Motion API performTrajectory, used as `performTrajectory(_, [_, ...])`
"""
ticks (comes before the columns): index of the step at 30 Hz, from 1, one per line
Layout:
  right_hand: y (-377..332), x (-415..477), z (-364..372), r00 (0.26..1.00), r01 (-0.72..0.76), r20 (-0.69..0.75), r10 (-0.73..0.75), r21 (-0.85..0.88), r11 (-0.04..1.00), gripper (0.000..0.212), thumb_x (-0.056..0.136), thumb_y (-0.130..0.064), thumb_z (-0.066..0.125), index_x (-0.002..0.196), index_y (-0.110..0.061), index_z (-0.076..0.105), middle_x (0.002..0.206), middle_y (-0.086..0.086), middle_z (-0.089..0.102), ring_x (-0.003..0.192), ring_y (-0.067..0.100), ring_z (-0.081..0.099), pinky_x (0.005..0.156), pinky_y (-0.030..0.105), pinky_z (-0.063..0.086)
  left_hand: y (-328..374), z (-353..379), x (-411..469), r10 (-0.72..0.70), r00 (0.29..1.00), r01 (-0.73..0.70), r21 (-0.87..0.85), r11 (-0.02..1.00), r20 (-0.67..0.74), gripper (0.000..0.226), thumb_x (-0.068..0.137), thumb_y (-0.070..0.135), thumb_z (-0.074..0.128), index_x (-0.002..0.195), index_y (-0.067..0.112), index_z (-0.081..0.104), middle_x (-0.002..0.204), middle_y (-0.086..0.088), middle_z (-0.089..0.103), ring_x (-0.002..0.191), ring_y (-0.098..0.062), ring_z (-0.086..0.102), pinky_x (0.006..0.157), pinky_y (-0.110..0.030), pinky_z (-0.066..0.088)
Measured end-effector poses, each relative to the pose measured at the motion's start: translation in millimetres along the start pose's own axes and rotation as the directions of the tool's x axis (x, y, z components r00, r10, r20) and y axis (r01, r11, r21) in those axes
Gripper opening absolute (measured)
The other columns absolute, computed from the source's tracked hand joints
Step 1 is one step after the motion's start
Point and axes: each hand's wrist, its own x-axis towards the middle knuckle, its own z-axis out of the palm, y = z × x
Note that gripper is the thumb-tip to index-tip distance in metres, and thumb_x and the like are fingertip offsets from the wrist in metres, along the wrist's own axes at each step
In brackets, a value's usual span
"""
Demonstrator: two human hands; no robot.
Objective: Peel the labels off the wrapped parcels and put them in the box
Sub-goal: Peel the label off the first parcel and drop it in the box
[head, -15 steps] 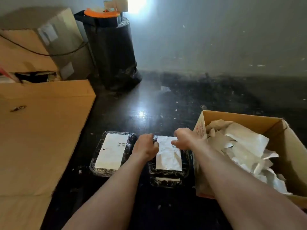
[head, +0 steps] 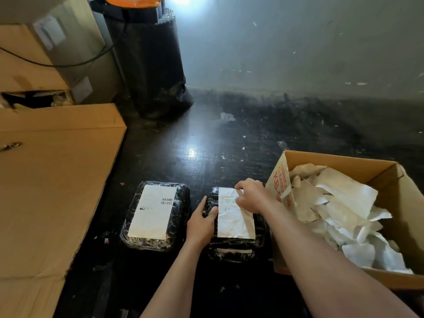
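The left hand (head: 202, 222) slid down the parcel's (head: 234, 246) left side, and the right hand (head: 251, 196) started pinching the label's (head: 234, 216) top corner.

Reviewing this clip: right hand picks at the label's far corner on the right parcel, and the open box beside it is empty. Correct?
Not quite. In the head view the box already holds a heap of peeled labels. The rest stands: right hand, label, right parcel.

This looks like a storage or packing room. The floor (head: 206, 143) is dark, worn and littered with small paper scraps, and the wall (head: 298, 42) is bare and marked. Big cardboard cartons (head: 46, 56) stand at the left, a flat cardboard sheet (head: 52, 180) lies beside them, and a black bin (head: 149, 65) stands near the wall.
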Motion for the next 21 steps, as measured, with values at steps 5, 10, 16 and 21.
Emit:
performTrajectory(5, [-4.4,8.0,8.1,0.985,-0.031,-0.162,0.056,0.150,0.988,0.012,0.092,-0.025,0.056,0.097,-0.025,0.066,0.111,-0.003,0.066,0.107,0.024,0.060,0.093,0.048,0.050,-6.7,-1.9,9.9,-0.002,0.998,0.007,-0.066,0.998,0.064,0.063,0.094,0.045,0.063,0.146,0.064,0.034,0.150,-0.001,0.057,0.132,-0.017,0.056,0.112,-0.040,0.044])
performTrajectory(10, [-5.3,19.0,13.5,0.979,-0.057,-0.172,0.106,0.268,0.962,0.014,0.092,-0.030,0.063,0.098,-0.031,0.075,0.105,-0.009,0.072,0.107,0.019,0.061,0.105,0.053,0.040,-2.6,-7.6,17.0,0.002,0.995,0.003,-0.053,0.999,0.102,0.057,0.103,0.031,0.057,0.152,0.049,0.036,0.103,0.022,0.066,0.089,0.006,0.058,0.088,-0.022,0.049])
performTrajectory(16, [-9.3,21.4,21.2,0.970,-0.064,-0.199,0.136,0.334,0.941,0.009,0.089,-0.034,0.067,0.082,-0.032,0.072,0.104,-0.008,0.067,0.107,0.020,0.058,0.100,0.054,0.042,-5.8,-5.6,19.0,0.063,0.994,-0.063,-0.012,0.998,0.090,0.058,0.104,0.032,0.056,0.155,0.045,0.032,0.083,0.030,0.053,0.074,0.011,0.048,0.073,-0.012,0.040])
performTrajectory(21, [-10.7,20.7,26.3,0.965,-0.056,-0.216,0.149,0.384,0.922,0.013,0.087,-0.036,0.068,0.074,-0.033,0.066,0.088,-0.012,0.065,0.098,0.020,0.060,0.093,0.054,0.049,-3.1,-7.0,19.2,0.066,0.993,-0.066,-0.005,0.998,0.100,0.056,0.105,0.028,0.056,0.155,0.042,0.034,0.104,0.034,0.055,0.082,0.020,0.050,0.072,-0.004,0.039])
